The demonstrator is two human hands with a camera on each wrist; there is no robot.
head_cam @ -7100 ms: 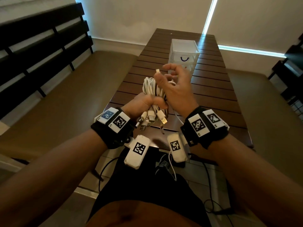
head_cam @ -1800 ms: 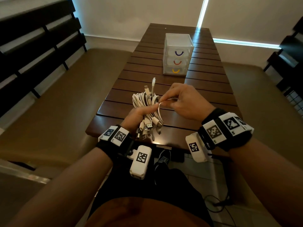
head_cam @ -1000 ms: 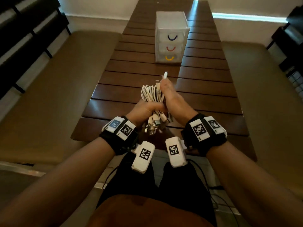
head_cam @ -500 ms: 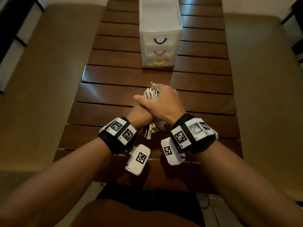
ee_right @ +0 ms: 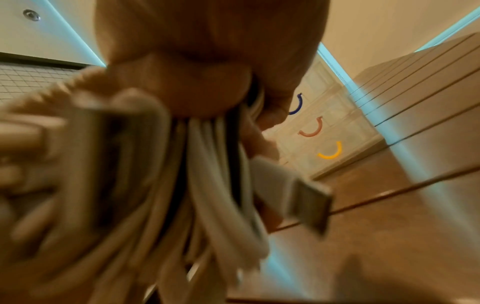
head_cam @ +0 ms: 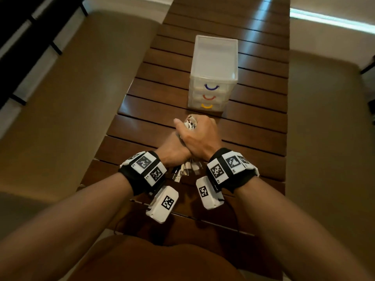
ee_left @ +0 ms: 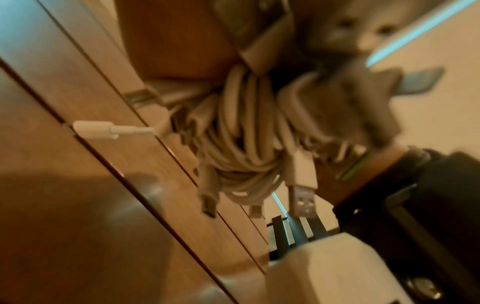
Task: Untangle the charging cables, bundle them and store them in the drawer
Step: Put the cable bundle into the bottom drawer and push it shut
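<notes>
Head camera looks steeply down over both forearms along the slatted table (head_cam: 253, 126). Both wrist cameras sit low and very close, blurred; right wrist and head views share the drawer unit (head_cam: 213, 78).

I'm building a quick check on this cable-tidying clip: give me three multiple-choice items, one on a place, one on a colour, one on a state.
1. Where does the drawer unit stand?
A on the bench
B on the slatted table, beyond the hands
C on the floor

2. The top drawer handle is:
A blue
B green
C white

3. The cable bundle is:
A lying loose on the table
B inside a drawer
C gripped by the left hand and right hand

B: it stands on the slats ahead.
A: blue above red and yellow.
C: both hands wrap it.
</notes>
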